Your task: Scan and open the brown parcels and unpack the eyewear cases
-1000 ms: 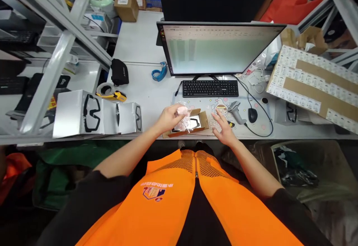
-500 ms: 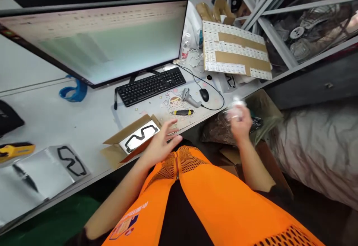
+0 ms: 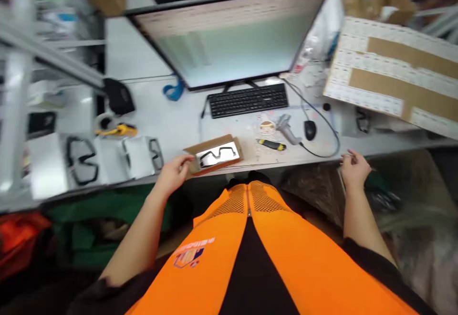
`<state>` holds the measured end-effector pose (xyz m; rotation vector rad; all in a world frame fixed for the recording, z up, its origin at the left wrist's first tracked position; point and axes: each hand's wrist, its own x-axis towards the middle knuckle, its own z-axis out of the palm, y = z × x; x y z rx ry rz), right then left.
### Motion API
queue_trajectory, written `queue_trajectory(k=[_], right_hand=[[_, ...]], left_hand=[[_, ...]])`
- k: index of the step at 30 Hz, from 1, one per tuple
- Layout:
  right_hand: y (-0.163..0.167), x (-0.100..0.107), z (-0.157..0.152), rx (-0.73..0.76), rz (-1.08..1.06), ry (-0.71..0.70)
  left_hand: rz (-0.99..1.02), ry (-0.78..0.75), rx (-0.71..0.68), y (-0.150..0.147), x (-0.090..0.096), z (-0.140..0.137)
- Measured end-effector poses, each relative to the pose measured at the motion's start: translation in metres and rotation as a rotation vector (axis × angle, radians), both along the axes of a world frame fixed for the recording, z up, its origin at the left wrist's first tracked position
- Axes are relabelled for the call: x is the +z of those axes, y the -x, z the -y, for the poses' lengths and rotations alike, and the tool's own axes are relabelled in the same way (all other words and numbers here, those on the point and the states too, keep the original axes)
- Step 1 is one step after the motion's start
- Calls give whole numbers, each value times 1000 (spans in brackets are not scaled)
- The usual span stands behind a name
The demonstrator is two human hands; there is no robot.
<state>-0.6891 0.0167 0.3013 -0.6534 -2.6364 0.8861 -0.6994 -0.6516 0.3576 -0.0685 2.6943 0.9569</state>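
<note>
- Shifted since half a second ago: the left hand [image 3: 173, 174], from the right end of the open carton [image 3: 213, 145] to its left end; crumpled clear plastic no longer shows in the right hand [image 3: 355, 169].
- Far left, white boxes [image 3: 110, 160] with black frame-shaped pictures line the front of the surface [image 3: 153, 110]; behind them are a black pouch [image 3: 119, 98] and a yellow tool [image 3: 125, 130].
- Left grip: thumb and fingers close together at the carton's left flap; whether clamped on it, I cannot tell.
- Carton: flaps up at the surface's front edge, a white box [image 3: 219, 155] inside.
- Behind it, the keyboard [image 3: 248, 100] lies before the monitor [image 3: 232, 33].
- Right of the carton: yellow-and-black cutter [image 3: 272, 144], scanner [image 3: 287, 130], mouse [image 3: 309, 130].
- Right grip: fingers loosely curled, slightly apart, near the surface's front edge.
- Far right, a label-covered cardboard piece [image 3: 393, 74].
</note>
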Motion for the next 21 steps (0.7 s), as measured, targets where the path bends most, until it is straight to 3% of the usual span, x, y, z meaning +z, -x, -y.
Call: queue_trajectory(k=[1, 3, 6, 9, 12, 15, 19, 21], right_hand=[[22, -1, 37, 161, -5, 59], [58, 3, 120, 646, 20, 113], [91, 13, 229, 1312, 131, -4], [117, 10, 287, 1601, 201, -142], [146, -2, 300, 1657, 167, -165], [168, -14, 300, 1539, 167, 19], [169, -35, 313, 1013, 329, 495], [163, -48, 326, 765, 434, 647]], left_hand=[[25, 45, -60, -7, -4, 6], [70, 141, -212, -21, -12, 18], [62, 290, -387, -36, -21, 30], [-21, 341, -402, -36, -30, 40], [-95, 249, -313, -24, -40, 50], [-162, 37, -81, -12, -52, 50], [-147, -342, 490, -1, -79, 25], [-91, -436, 726, 9, -94, 6]])
